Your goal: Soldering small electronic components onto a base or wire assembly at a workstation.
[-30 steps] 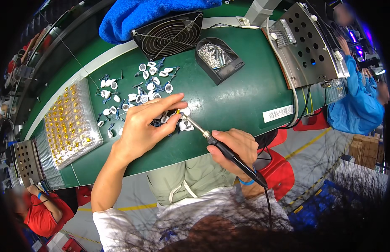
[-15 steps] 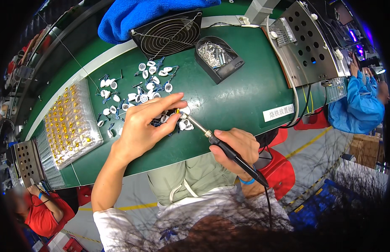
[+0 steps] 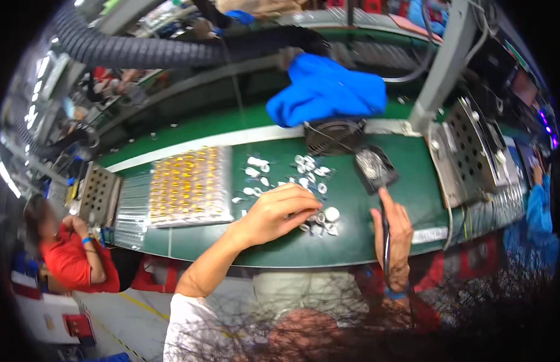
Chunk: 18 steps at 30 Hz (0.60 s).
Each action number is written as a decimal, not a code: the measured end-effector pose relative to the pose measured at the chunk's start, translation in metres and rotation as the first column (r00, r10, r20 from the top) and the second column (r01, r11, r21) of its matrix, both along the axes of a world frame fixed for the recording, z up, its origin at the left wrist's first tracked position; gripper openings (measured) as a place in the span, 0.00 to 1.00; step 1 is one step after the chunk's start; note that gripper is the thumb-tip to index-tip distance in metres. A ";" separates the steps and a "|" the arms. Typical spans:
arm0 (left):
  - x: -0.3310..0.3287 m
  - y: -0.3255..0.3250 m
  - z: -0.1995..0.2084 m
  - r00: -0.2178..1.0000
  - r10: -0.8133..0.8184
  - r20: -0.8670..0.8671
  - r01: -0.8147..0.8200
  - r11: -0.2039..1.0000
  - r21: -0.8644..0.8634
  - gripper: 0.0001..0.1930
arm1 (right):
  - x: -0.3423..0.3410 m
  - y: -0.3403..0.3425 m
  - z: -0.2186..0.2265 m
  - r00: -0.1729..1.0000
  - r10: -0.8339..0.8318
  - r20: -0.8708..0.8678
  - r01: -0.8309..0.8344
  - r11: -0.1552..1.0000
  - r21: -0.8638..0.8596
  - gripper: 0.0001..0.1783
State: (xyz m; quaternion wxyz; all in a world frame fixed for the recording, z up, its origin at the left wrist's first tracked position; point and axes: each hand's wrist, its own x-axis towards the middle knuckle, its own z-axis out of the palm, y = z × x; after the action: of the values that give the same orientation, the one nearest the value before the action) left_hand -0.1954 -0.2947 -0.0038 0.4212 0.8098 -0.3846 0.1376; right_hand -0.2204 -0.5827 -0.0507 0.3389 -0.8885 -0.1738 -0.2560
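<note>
My left hand point(image 3: 278, 212) is over the green bench with its thumb and fingertips pinched together. What they hold, if anything, is too small to make out. Small white round parts point(image 3: 304, 163) with dark blue wires lie scattered just beyond it, and more of them point(image 3: 331, 228) sit beside its fingertips. My right hand point(image 3: 396, 232) is wrapped round the black handle of a soldering iron point(image 3: 386, 238), index finger stretched forward along it. The iron points at a black tray point(image 3: 390, 179) filled with silvery metal shavings. Its tip is blurred against that tray.
A clear blister tray point(image 3: 224, 202) of yellow parts lies at left. Behind the scattered parts stand a black fan point(image 3: 334, 137) and a blue cloth point(image 3: 328, 90). A perforated metal box point(image 3: 467, 154) is at right. A person in red point(image 3: 80, 256) sits at far left.
My right hand has carried the soldering iron away from my left hand, to the right and forward to the black tray. My left hand stays pinched near the white parts. The view has tilted up.
</note>
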 end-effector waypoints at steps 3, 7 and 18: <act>-0.005 0.036 0.030 0.979 0.171 -0.114 -0.161 0.983 0.089 0.11 | -0.012 0.003 -0.015 0.993 0.058 0.102 -0.070 0.990 0.119 0.27; 0.026 0.118 0.038 0.859 0.412 -0.305 -0.386 0.911 0.146 0.08 | -0.027 0.020 -0.020 0.989 0.150 -0.011 -0.134 0.914 0.382 0.24; 0.099 0.139 0.023 0.864 0.502 0.031 -0.459 0.761 0.459 0.13 | -0.023 0.028 -0.023 0.988 0.147 0.051 -0.156 0.920 0.359 0.19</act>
State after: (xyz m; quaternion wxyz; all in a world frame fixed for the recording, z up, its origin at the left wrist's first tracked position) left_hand -0.0968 -0.1562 0.0187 0.1898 0.9616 -0.1649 0.1097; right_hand -0.2437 -0.5549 -0.0736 0.5134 -0.7918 -0.1958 -0.2669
